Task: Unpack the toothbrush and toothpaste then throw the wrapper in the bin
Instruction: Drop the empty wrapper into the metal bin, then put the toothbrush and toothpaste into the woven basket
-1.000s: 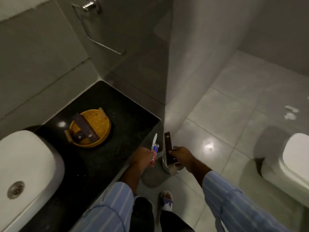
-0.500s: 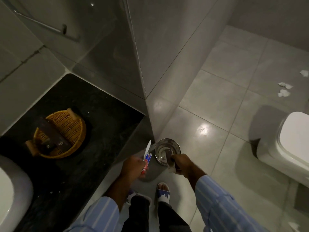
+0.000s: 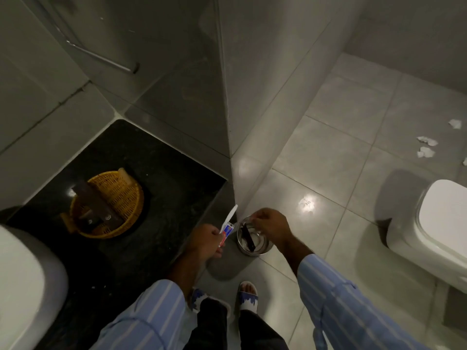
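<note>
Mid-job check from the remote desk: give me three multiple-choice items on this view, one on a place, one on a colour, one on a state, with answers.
1. Where is the dark wrapper?
A. inside the metal bin
B. on the counter
C. on the toilet lid

2. What colour is the wicker basket?
A. green
B. yellow
C. white

3. What does the left hand hold?
A. nothing
B. the bin
C. the toothbrush and toothpaste

Answers: 1 A, it lies within the rim below the right hand. 2 B, the weave is yellow. 3 C, both stick out above the fist.

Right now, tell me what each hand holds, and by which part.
Left hand: toothbrush and toothpaste, by their lower ends. Right hand: nothing.
</note>
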`<state>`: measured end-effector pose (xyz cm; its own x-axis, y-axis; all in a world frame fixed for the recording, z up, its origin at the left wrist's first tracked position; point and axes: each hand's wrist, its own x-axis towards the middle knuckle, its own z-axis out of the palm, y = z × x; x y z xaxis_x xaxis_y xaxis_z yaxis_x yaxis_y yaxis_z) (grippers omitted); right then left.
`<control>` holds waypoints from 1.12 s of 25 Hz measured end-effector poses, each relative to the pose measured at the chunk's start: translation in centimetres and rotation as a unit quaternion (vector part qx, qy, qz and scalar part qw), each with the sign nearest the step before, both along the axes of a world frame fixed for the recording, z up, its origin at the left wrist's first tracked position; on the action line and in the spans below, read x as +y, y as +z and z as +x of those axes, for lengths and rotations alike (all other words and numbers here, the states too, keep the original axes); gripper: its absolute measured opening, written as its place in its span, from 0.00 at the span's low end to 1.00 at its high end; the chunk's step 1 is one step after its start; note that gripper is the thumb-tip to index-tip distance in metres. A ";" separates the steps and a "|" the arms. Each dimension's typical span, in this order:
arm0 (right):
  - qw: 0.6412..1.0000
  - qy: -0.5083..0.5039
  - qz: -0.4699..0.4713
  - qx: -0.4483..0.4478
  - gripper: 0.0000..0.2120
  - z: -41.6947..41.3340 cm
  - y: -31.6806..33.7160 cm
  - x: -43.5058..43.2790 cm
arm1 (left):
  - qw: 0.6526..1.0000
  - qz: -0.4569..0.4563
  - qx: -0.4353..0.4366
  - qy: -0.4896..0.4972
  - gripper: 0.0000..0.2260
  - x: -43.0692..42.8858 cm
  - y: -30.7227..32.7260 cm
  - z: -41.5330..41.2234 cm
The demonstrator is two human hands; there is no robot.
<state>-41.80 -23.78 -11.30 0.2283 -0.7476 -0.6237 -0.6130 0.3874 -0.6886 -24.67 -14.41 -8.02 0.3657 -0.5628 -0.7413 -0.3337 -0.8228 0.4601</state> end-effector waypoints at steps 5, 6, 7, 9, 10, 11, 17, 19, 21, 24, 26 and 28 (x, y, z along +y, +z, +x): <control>0.913 0.314 -0.260 0.013 0.14 4.7 6.8 -1.4 | 0.972 -0.019 -0.118 -0.201 0.11 -1.5 6.0 3.3; 0.885 0.379 -0.269 0.022 0.14 5.8 8.1 -1.6 | 0.963 -0.021 -0.132 -0.234 0.11 -1.8 7.3 4.2; 0.861 0.434 -0.265 0.039 0.13 7.0 9.4 -1.7 | 0.955 -0.024 -0.142 -0.258 0.11 -2.1 8.7 5.2; 0.830 0.496 -0.246 0.063 0.13 9.5 11.4 -1.7 | 0.941 -0.039 -0.163 -0.294 0.10 -2.2 11.4 7.1; 0.827 0.504 -0.242 0.061 0.13 10.6 12.3 -1.6 | 0.935 -0.051 -0.173 -0.307 0.10 -2.1 12.6 8.2; 0.828 0.504 -0.239 0.055 0.13 11.7 13.1 -1.6 | 0.929 -0.063 -0.181 -0.317 0.11 -2.0 13.7 9.3; 0.879 0.439 -0.172 -0.069 0.08 17.8 16.2 -1.6 | 0.961 -0.206 -0.127 -0.133 0.12 1.2 18.0 18.6; 0.902 0.395 -0.127 -0.119 0.05 20.0 16.4 -1.4 | 0.965 -0.235 -0.107 -0.034 0.12 2.4 18.2 21.6; 0.924 0.341 -0.096 -0.144 0.03 22.7 16.4 -1.2 | 0.966 -0.241 -0.087 0.026 0.11 3.4 18.2 24.6; 0.936 0.298 -0.114 -0.149 0.02 27.5 15.8 -1.3 | 0.961 -0.241 -0.118 0.062 0.10 4.4 17.8 29.5; 0.940 0.287 -0.122 -0.141 0.03 30.6 15.5 -1.4 | 0.961 -0.230 -0.140 0.062 0.10 4.3 17.0 32.4; 0.943 0.283 -0.126 -0.122 0.02 33.6 14.9 -1.8 | 0.962 -0.217 -0.161 0.048 0.09 3.7 15.9 34.9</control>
<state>-8.21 -25.63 3.56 0.7487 -0.5808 -0.3196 -0.4836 -0.1487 -0.8626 10.21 -10.75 7.85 0.6033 -0.7452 -0.2840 -0.4484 -0.6114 0.6520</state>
